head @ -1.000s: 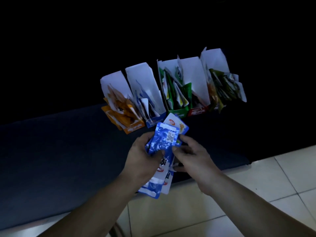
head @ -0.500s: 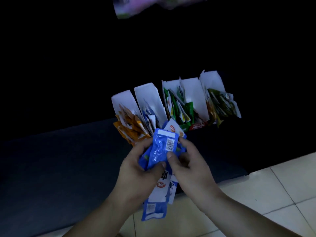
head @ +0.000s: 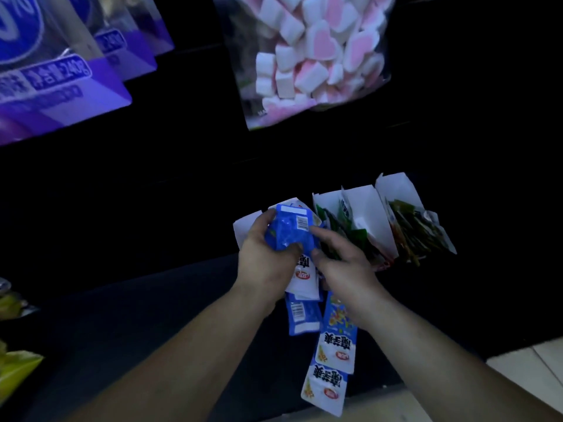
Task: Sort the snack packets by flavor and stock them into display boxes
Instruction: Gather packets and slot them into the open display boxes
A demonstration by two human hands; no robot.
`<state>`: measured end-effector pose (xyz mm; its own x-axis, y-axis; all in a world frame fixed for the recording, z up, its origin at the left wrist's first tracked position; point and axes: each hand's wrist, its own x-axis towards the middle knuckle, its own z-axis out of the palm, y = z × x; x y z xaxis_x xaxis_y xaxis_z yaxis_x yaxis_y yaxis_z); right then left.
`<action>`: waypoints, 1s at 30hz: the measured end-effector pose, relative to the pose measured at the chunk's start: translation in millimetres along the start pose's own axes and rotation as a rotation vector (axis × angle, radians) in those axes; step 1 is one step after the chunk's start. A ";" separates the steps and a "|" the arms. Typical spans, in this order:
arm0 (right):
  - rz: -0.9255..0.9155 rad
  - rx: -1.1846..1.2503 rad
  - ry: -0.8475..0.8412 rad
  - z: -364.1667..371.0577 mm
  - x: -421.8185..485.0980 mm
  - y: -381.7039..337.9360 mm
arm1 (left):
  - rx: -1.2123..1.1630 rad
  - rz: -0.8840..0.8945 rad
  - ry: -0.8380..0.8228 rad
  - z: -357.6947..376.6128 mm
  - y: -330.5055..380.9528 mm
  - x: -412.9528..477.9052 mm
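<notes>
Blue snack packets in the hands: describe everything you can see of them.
The blue snack packets are glossy, crinkled film, blue and white with printed characters; the top one shows a barcode. The left hand grips the bunch, the right hand pinches its edge. Joined packets hang below the hands, all held before the display boxes.

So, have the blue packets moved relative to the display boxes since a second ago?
Yes. The blue packets have risen toward the display boxes, now overlapping the two leftmost ones.

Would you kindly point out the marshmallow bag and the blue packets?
marshmallow bag (head: 307, 56), head view, middle of the bag.
blue packets (head: 286, 228), head view, back of the top packet.
</notes>
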<state>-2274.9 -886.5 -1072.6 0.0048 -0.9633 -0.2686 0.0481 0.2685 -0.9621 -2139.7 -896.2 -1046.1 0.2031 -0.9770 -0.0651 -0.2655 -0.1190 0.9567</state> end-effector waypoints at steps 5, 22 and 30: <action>-0.012 -0.165 -0.099 -1.4 19.0 0.2 | -0.005 0.030 -0.025 6.0 -16.0 3.5; 0.005 -0.265 -0.147 -12.5 20.0 0.8 | -0.183 -0.006 -0.144 1.5 -19.9 1.6; -0.062 -0.287 -0.010 -5.8 19.2 -0.3 | -0.184 -0.046 -0.165 -1.7 -31.0 17.6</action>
<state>-2280.6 -905.0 -1077.7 0.0206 -0.9775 -0.2099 -0.2355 0.1993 -0.9512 -2126.2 -909.4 -1076.5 0.0508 -0.9888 -0.1404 -0.0807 -0.1442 0.9862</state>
